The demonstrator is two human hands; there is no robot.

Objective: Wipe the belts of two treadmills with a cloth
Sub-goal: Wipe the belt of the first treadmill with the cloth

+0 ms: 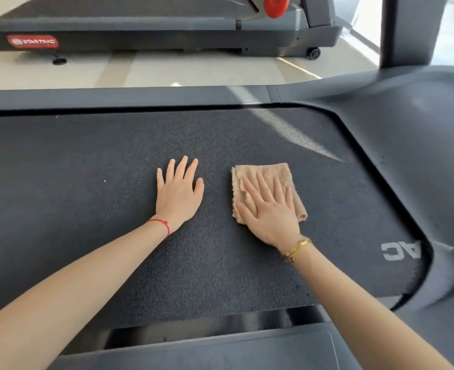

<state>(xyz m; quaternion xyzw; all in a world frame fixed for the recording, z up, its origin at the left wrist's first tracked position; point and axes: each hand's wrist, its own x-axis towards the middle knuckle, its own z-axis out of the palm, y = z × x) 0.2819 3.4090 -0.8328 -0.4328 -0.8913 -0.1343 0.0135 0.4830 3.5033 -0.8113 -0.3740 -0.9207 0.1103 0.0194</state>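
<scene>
At the centre of the frame the right hand presses flat, fingers straight and spread, on a folded tan cloth lying on the dark treadmill belt. Just left of it, the left hand rests palm-down on the belt, fingers apart. A second treadmill stands across the upper left

We're in a gym. Under our left hand runs a dark treadmill belt, and beyond it a second treadmill stands on pale flooring.
</scene>
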